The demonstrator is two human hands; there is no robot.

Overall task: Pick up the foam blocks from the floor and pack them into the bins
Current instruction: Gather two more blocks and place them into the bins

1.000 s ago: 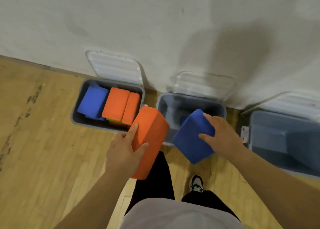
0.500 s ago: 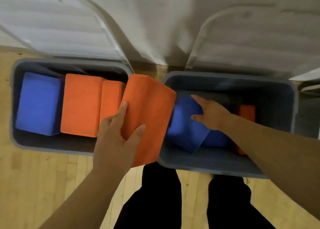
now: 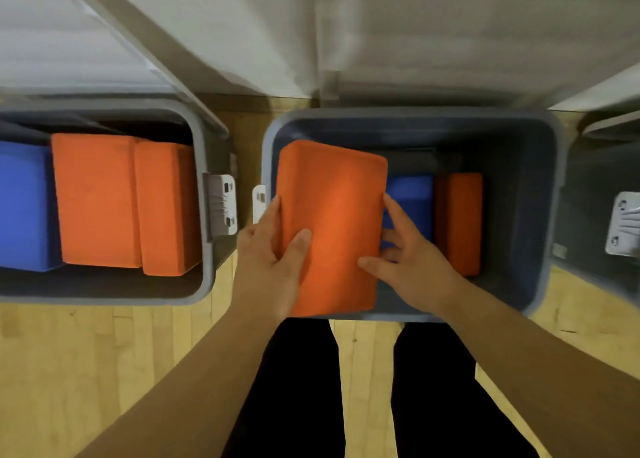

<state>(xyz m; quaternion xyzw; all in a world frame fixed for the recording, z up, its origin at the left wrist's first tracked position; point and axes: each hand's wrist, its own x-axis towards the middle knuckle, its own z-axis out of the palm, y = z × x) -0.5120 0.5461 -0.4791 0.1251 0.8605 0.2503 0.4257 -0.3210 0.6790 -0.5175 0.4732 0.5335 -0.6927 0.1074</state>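
Note:
An orange foam block [image 3: 332, 222] hangs over the left half of the middle grey bin [image 3: 540, 215]. My left hand [image 3: 273, 267] grips its left edge, thumb on top. My right hand [image 3: 412, 263] holds its right edge, thumb on the top face and fingers down the side. Deeper in that bin lie a blue block [image 3: 412, 198] and a smaller orange block [image 3: 459, 222]. The left grey bin [image 3: 204, 284] holds a blue block [image 3: 24, 205] and two orange blocks [image 3: 93, 198].
Both bins stand on the wooden floor [image 3: 86, 371] against a white wall, with their clear lids [image 3: 86, 42] leaning back on it. A third bin [image 3: 606, 215] shows at the right edge. My legs in black trousers [image 3: 294, 388] stand just before the middle bin.
My right hand has let go of the blue block, which now lies in the middle bin, and has come onto the orange block. My left hand has carried the orange block rightward over that bin.

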